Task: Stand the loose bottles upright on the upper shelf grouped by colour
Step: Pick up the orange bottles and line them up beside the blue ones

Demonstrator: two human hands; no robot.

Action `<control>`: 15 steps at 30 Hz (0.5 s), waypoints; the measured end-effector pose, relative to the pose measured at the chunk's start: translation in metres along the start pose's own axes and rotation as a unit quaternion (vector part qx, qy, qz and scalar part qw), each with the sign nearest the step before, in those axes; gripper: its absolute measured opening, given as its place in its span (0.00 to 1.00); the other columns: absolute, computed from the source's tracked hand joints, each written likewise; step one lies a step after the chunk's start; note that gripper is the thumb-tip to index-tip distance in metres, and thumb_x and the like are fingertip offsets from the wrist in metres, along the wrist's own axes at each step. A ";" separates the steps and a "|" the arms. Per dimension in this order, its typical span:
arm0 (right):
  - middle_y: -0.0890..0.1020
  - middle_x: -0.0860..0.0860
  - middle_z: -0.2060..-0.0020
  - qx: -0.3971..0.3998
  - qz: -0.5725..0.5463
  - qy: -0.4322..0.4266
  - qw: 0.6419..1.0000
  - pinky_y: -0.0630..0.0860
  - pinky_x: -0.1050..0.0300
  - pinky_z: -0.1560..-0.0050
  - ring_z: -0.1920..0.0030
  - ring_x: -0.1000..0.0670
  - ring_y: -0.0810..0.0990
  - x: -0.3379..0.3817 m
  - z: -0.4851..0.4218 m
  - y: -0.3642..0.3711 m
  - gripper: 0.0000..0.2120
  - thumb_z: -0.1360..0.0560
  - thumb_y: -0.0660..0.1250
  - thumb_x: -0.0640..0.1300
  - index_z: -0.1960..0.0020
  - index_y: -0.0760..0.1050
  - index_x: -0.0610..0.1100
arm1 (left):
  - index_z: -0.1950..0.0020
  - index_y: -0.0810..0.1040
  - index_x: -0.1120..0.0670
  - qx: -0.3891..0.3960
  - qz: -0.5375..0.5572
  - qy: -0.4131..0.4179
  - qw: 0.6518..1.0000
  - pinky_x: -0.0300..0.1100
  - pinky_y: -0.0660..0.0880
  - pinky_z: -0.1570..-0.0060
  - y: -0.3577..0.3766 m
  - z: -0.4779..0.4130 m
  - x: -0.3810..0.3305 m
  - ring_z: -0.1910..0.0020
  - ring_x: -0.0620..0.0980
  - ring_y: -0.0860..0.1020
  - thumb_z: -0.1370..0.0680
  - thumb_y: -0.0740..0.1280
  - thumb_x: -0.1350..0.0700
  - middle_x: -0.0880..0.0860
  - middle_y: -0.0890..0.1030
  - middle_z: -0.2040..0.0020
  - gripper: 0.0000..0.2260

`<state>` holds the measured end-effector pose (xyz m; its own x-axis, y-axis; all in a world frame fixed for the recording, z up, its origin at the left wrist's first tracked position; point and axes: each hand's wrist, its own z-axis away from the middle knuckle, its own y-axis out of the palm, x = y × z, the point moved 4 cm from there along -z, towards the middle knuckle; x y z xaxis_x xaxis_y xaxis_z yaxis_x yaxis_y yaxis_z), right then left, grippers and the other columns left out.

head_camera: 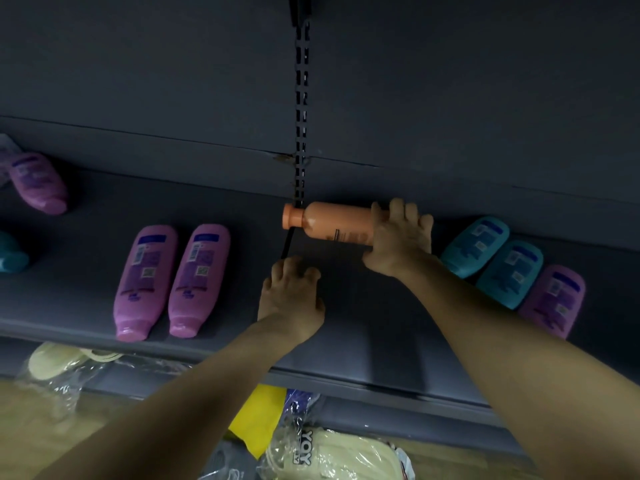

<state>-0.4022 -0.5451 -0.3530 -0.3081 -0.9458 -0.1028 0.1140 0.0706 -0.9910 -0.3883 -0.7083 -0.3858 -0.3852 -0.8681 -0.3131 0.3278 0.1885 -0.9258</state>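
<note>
Since the orange bottle (332, 225) is lying on its side right along the back edge of the upper shelf (346, 306), with its cap (292, 217) pointing left and touching the slotted upright (300, 133), I'd say the step in hand is tipping it up onto its base. The right hand (398, 244) has its fingers curled over the base end with the thumb on the near side, so it's got a proper hold; the left hand (292, 299) lies flat and spread on the shelf just in front, holding nothing and a little apart from the bottle.

My take on doing it well: pivot on the base end and swing the cap up and forward, away from the upright so it doesn't snag on the slots; bring the free hand up to steady the neck; set it down on the bare stretch mid-shelf so orange gets its own spot, between the purple bottles (145, 282) toward the front left and the teal bottles (476, 245) just beside the gripping hand; mind the elbow near those teal ones.

The bottle itself is a smooth round body in peachy orange, with a short neck and a matching chunky cap; it has a glossy highlight, so probably slick; there's a small dark print strip near the fingers, too tiny to read; can't tell how full it is.
</note>
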 end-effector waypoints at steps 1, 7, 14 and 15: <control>0.59 0.43 0.33 0.009 0.002 0.003 1.000 0.59 0.46 0.35 0.34 0.41 0.59 0.001 0.002 0.001 0.41 0.31 0.70 0.53 0.25 0.53 0.46 | 0.28 0.63 0.50 -0.001 0.000 -0.003 1.000 0.48 0.59 0.31 0.000 0.001 0.000 0.28 0.56 0.55 0.22 0.60 0.53 0.54 0.56 0.27 0.22; 0.64 0.45 0.30 0.031 -0.046 -0.025 0.998 0.46 0.36 0.28 0.26 0.40 0.54 0.000 0.005 0.005 0.34 0.31 0.71 0.47 0.31 0.58 0.45 | 0.29 0.64 0.51 0.001 0.001 -0.016 1.000 0.48 0.59 0.31 0.000 0.010 -0.001 0.29 0.55 0.56 0.22 0.61 0.53 0.53 0.57 0.28 0.21; 0.61 0.43 0.34 0.036 -0.009 -0.038 0.999 0.55 0.38 0.30 0.33 0.41 0.61 0.008 0.034 0.005 0.38 0.34 0.72 0.50 0.30 0.59 0.46 | 0.30 0.66 0.51 0.010 0.003 -0.040 0.999 0.47 0.59 0.32 0.003 0.022 0.000 0.29 0.56 0.56 0.22 0.60 0.54 0.53 0.58 0.28 0.20; 0.61 0.44 0.33 0.036 -0.010 -0.042 0.998 0.53 0.38 0.29 0.33 0.40 0.61 0.009 0.039 0.006 0.38 0.34 0.73 0.49 0.30 0.59 0.46 | 0.30 0.66 0.51 0.012 0.002 -0.042 0.999 0.47 0.60 0.33 0.004 0.025 0.000 0.29 0.56 0.57 0.22 0.60 0.54 0.53 0.58 0.28 0.20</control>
<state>-0.3679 -0.5656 -0.3569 -0.2318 -0.9701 -0.0716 0.1764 0.0305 -0.9838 -0.3657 -0.7186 -0.3841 -0.3104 -0.9034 -0.2960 0.3499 0.1810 -0.9192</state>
